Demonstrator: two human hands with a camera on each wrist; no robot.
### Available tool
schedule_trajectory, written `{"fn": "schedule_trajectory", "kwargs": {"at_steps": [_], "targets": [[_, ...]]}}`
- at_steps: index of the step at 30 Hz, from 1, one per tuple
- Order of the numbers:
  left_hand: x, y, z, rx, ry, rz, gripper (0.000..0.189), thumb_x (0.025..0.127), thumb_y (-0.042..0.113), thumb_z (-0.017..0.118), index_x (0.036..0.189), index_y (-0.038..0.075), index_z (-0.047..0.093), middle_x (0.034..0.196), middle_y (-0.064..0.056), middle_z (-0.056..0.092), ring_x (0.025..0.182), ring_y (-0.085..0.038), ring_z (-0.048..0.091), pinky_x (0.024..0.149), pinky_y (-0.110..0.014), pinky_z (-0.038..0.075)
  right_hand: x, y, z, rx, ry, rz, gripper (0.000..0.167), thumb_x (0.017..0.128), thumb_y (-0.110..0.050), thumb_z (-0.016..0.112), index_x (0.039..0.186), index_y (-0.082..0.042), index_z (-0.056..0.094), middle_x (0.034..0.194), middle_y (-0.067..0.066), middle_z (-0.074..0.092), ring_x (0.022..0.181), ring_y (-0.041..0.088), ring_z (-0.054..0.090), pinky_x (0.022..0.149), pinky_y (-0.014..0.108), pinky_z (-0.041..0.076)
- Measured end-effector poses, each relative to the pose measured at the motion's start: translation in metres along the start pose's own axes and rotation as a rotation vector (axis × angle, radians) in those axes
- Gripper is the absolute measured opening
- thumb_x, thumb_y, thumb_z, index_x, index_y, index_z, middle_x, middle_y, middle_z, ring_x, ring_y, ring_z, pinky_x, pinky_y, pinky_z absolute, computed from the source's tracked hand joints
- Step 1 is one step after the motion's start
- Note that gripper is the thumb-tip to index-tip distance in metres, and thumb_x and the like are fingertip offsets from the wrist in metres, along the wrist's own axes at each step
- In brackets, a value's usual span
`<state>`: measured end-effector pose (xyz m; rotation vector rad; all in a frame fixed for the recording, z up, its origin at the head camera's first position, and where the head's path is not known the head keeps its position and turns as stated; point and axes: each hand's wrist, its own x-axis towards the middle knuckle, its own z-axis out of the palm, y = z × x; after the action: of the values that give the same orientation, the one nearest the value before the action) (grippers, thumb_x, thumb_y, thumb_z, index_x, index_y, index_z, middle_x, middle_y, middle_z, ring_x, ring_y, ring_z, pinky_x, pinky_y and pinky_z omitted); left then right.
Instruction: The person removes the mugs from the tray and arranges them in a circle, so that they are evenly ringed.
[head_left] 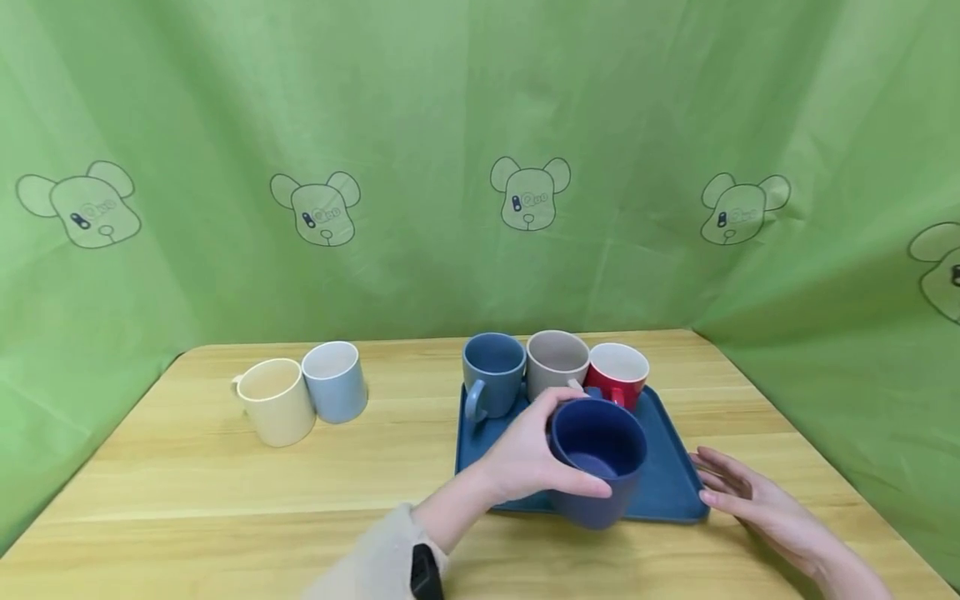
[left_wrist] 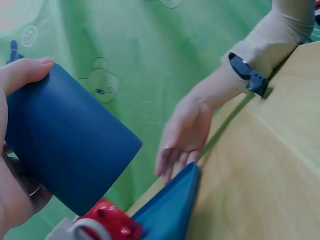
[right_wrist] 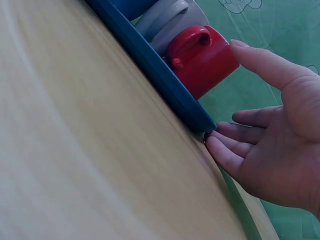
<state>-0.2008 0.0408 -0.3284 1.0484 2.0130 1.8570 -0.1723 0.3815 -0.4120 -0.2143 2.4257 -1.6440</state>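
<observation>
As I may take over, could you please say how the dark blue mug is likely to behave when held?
The dark blue mug is probably stiff: its shape appears undistorted in the left hand. Its matte-looking finish suggests decent grip. Its wide, round body may make a one-handed hold less secure.

From where I stand, the dark blue mug (head_left: pixel 597 467) is up in the air over the near edge of the tray (head_left: pixel 666 479), its mouth upward and its handle toward the tray's far side; the left hand (head_left: pixel 534 457) has it round the body, thumb in front. It's a plain, straight-sided piece, the same dark blue inside. The tray itself is a flat blue rectangle with a low raised rim, and the right hand (head_left: pixel 753 504) has its fingers at the near right corner. Along the tray's far side stand three upright mugs: mid-blue (head_left: pixel 495 371), pale grey (head_left: pixel 546 379) and, rightmost, red with white inside (head_left: pixel 622 385).
</observation>
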Motion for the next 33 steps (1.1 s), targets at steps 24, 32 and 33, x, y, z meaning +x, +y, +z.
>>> {"fn": "schedule_trajectory", "kwargs": {"at_steps": [24,32,33], "targets": [[-0.06,0.01,-0.103,0.049,0.196,0.09,0.087,0.061,0.029,0.086,0.128,-0.002,0.042,0.122,-0.017,0.053,0.111,-0.035,0.047,0.099,-0.049,0.031,0.002,0.001,-0.002,-0.014,-0.007,0.012,0.066,0.097,-0.013,0.047,0.142,0.011,0.006,0.141,0.01,0.036,0.104,-0.018,0.04,0.081,0.011,0.039],[-0.062,-0.013,-0.138,0.097,0.353,0.011,0.078,0.063,0.013,0.082,0.128,-0.003,0.042,0.119,-0.02,0.054,0.108,-0.032,0.05,0.096,-0.045,0.036,0.0,0.003,-0.002,0.039,-0.025,-0.043,0.065,0.097,-0.008,0.046,0.141,0.014,0.004,0.12,-0.031,0.039,0.107,-0.016,0.041,0.081,0.01,0.037],[-0.061,-0.017,-0.141,0.102,0.374,-0.013,0.077,0.063,0.011,0.081,0.128,-0.002,0.042,0.119,-0.02,0.054,0.108,-0.031,0.05,0.096,-0.044,0.036,0.0,0.003,-0.002,0.041,-0.028,-0.05,0.065,0.097,-0.008,0.045,0.141,0.014,0.003,0.12,-0.032,0.039,0.107,-0.016,0.041,0.081,0.01,0.037]]}}
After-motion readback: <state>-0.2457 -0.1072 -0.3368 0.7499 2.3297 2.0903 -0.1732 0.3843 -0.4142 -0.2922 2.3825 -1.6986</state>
